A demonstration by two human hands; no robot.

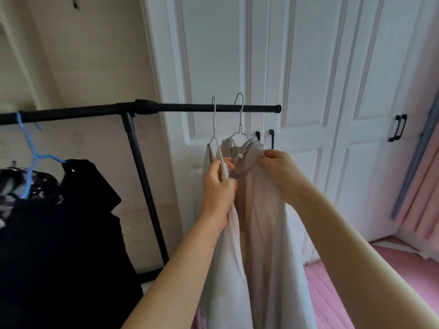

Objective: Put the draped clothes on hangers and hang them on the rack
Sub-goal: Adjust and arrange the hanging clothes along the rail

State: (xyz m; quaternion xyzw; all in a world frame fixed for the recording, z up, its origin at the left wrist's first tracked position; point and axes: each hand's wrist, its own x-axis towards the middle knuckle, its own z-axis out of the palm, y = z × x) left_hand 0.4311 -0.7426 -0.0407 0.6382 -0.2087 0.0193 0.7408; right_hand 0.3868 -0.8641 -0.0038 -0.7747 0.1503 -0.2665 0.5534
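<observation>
Far left: I see a blue hanger (31,157) hooked on the black rack (190,107), carrying a black garment (71,222) with a patterned one (14,186) just behind it.
Rack: its top bar runs from the left edge to a capped end in front of the white closet doors (308,91); one upright leg drops down beside the black garment.
White garment (225,257): it hangs from a white wire hanger (214,129) hooked over the bar.
Left hand (219,186): clenched around the shoulder arm of that wire hanger and the white cloth at the collar.
Beige garment (261,222): on a second wire hanger (240,117), also hooked on the bar (just right of the first), touching the white garment.
Right hand (278,172): I read it as pinching the beige cloth at its right shoulder.
Far right: pink curtain (422,198) and pink bedding (337,293) below.
</observation>
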